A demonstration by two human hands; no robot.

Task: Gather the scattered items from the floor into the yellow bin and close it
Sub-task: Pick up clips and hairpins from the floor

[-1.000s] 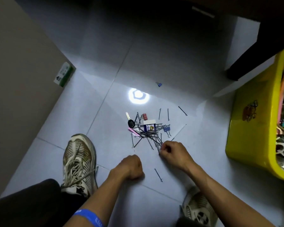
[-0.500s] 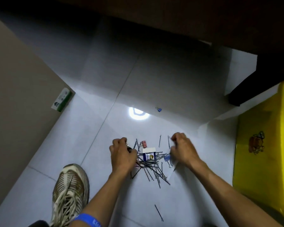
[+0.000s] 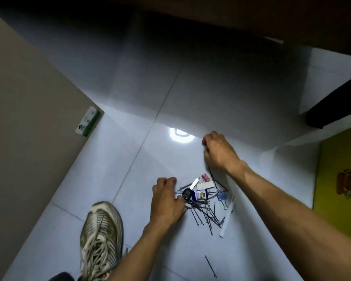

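Left hand (image 3: 166,201) on hairpins (image 3: 203,209), right hand (image 3: 219,151) curled, contents unclear

A heap of hairpins (image 3: 203,209) lies on the floor (image 3: 130,159) at the centre. The left hand (image 3: 166,201) rests at its nine o'clock, the right hand (image 3: 219,151) at its one o'clock. The bin (image 3: 338,179) stands at three o'clock, a shoe (image 3: 100,232) at eight, a lone hairpin (image 3: 210,266) at six, a carton (image 3: 87,121) at ten, against the wall (image 3: 28,118).
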